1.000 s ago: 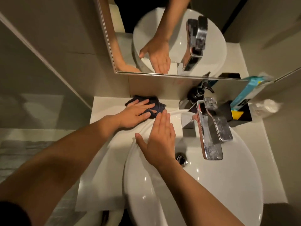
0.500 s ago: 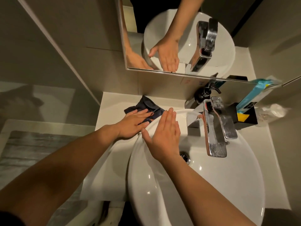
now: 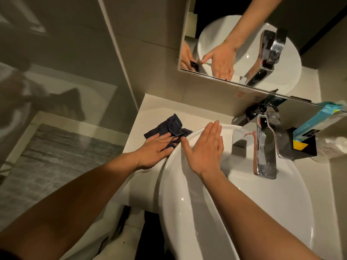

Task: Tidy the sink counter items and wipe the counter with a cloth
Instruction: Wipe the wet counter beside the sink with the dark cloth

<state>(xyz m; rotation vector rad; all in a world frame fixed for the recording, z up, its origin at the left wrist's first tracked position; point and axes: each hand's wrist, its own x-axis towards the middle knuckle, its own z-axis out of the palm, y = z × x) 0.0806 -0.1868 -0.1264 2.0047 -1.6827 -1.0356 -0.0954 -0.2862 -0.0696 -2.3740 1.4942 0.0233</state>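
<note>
A dark blue cloth [image 3: 170, 128] is lying crumpled on the white counter [image 3: 150, 107], at the far left of the counter, just beside the rim of the white basin [image 3: 281, 203]. The near edge of the cloth is being pressed onto the counter by the left hand [image 3: 155, 149], which is spread flat with fingers extended; nothing is being gripped by it, and part of the cloth is showing between its fingers. The right hand [image 3: 204, 149] is being held open and flat as well, palm down on the far left part of the basin rim, its thumb lying close to the left hand's fingertips. To the right of this hand, a chrome faucet [image 3: 264, 147] is reaching out over the bowl. Behind the faucet a dark pump dispenser [image 3: 257, 109] is standing against the wall. Further right, a black holder [image 3: 304, 147] is being occupied by a teal box [image 3: 319, 119]. Both hands and the faucet are being reflected in the mirror [image 3: 244, 44] above the counter.
</note>
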